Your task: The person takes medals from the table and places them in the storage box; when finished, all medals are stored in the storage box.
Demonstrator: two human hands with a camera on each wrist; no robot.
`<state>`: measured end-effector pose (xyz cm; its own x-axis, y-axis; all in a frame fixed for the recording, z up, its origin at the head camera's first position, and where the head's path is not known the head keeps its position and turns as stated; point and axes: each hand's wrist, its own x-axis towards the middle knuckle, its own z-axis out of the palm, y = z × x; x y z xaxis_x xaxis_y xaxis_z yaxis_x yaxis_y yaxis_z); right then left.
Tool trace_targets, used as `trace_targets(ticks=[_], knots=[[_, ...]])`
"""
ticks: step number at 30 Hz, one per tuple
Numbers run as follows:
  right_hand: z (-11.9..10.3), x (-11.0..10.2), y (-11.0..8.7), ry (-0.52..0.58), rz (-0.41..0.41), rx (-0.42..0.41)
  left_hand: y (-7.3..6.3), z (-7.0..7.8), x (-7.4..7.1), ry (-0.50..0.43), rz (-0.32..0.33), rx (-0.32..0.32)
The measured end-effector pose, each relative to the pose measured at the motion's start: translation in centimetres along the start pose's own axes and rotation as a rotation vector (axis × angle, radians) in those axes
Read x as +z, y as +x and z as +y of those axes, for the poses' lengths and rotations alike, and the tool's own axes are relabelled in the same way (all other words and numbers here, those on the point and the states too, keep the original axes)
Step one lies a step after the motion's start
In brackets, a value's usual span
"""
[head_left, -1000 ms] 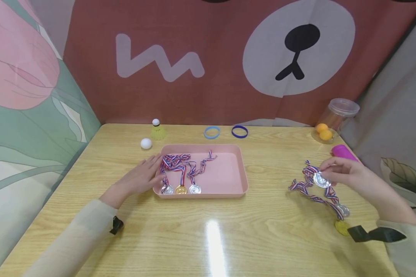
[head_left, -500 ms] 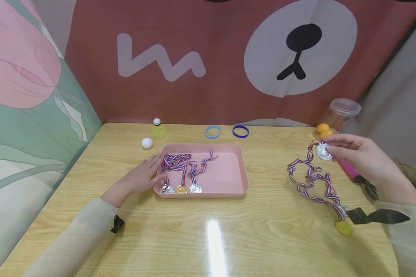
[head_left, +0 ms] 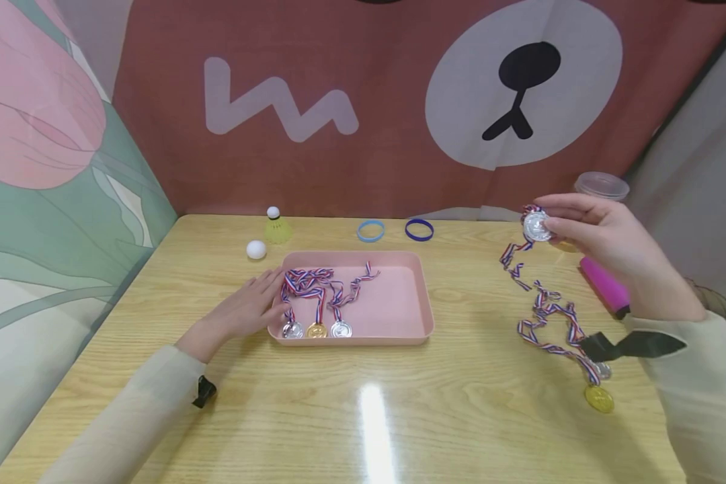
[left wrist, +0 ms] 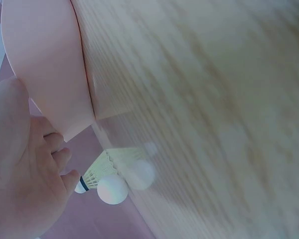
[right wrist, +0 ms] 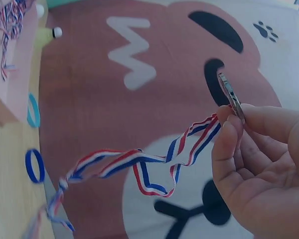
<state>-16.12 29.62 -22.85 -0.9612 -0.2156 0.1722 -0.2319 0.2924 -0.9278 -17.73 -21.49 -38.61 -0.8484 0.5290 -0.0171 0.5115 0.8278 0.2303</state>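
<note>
My right hand point(head_left: 599, 232) pinches a silver medal point(head_left: 536, 226) between thumb and fingers, up off the table at the right. Its red, white and blue ribbon point(right wrist: 134, 159) trails down from the medal. My left hand point(head_left: 245, 309) rests with straight fingers on the left rim of the pink tray point(head_left: 399, 302). Inside the tray lie two silver medals, one at the left point(head_left: 292, 330) and one at the right point(head_left: 341, 329), with a gold medal point(head_left: 317, 331) between them; their ribbons bunch behind. A gold medal point(head_left: 599, 398) and a partly hidden silver medal point(head_left: 602, 370) lie on the table below my right arm.
Behind the tray stand a yellow shuttlecock point(head_left: 277, 228) and a white ball point(head_left: 256, 250). Light blue point(head_left: 371, 231) and dark blue wristbands point(head_left: 419, 230) lie at the back edge. A clear jar point(head_left: 601, 185) and a magenta cylinder point(head_left: 606, 286) are near my right hand.
My right hand has lifted the silver medal up and toward the back left, and its ribbon has come away from the ribbons on the table. The left hand stays on the tray.
</note>
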Motion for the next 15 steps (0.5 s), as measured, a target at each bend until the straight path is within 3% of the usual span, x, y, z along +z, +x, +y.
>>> trace_targets(ticks=[3, 9, 15], knots=[[-0.3, 1.5, 0.9, -0.007, -0.032, -0.003, 0.0, 0.0, 0.0, -0.002, 0.003, 0.000], [0.1, 4.9, 3.4, 0.135, -0.175, -0.111, 0.0, 0.0, 0.0, -0.001, 0.011, 0.004], [0.9, 8.3, 5.5, 0.012, -0.222, -0.073, 0.0, 0.1, 0.0, 0.004, 0.011, 0.005]])
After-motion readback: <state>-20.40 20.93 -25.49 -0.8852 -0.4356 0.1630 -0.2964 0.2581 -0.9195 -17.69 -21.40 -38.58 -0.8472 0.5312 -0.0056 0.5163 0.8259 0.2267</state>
